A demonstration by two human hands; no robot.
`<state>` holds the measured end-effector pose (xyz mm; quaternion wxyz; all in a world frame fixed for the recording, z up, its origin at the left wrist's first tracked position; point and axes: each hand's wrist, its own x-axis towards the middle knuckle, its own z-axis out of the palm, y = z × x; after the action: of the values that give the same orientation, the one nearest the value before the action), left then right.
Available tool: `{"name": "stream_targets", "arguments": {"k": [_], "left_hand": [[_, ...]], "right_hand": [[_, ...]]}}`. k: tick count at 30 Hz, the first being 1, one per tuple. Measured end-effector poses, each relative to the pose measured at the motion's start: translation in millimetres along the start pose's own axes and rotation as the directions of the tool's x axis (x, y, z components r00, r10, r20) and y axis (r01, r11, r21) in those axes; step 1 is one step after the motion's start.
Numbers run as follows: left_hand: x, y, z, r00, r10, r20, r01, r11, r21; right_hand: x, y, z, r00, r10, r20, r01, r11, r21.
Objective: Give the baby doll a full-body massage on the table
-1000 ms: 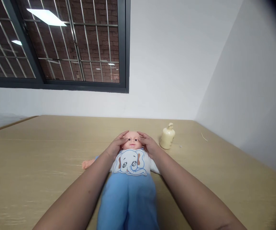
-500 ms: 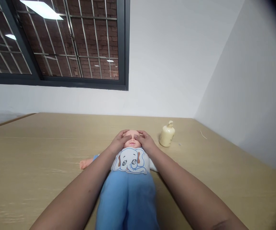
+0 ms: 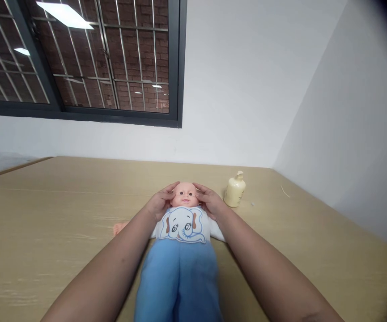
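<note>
A baby doll (image 3: pixel 180 268) lies on its back on the table, with its head away from me. It wears blue trousers and a white top with an elephant patch. My left hand (image 3: pixel 161 202) rests against the left side of the doll's head (image 3: pixel 185 195), with its fingers stretched out. On the other side my right hand (image 3: pixel 211 201) touches the head in the same way, fingers extended and slightly apart. The doll's eyes and mouth show between the two hands. One of its hands (image 3: pixel 118 228) sticks out beyond my left forearm.
A cream pump bottle (image 3: pixel 235 191) stands upright on the wooden table (image 3: pixel 62 214), right of my right hand. Near it lie a small pale speck (image 3: pixel 253 204) and a thin strand (image 3: pixel 285 191). White walls border the table; a barred window (image 3: pixel 112 58) is at upper left.
Both my hands have slid outward from the doll's face to the sides of its head. The thumbs no longer cover its eyes. The view has shifted slightly.
</note>
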<state>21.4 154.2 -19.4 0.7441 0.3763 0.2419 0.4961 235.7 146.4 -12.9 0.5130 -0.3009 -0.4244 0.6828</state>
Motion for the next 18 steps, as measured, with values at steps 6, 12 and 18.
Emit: {"name": "stream_targets", "arguments": {"k": [6,12,18], "left_hand": [[-0.1,-2.2,5.0,0.999,0.028,-0.037,-0.028,1.000,0.013],[-1.3,-7.7,22.9,0.987,0.125,-0.103,-0.101,0.972,0.210],[0.0,-5.2,31.7,0.969,0.171,-0.180,-0.100,0.933,0.345]], "right_hand": [[1.1,3.4,-1.8,0.999,-0.012,0.032,0.012,1.000,0.007],[5.6,14.0,9.7,0.980,-0.176,-0.098,0.146,0.956,-0.254],[7.8,11.7,16.0,0.976,-0.182,-0.116,0.128,0.920,-0.370]]}}
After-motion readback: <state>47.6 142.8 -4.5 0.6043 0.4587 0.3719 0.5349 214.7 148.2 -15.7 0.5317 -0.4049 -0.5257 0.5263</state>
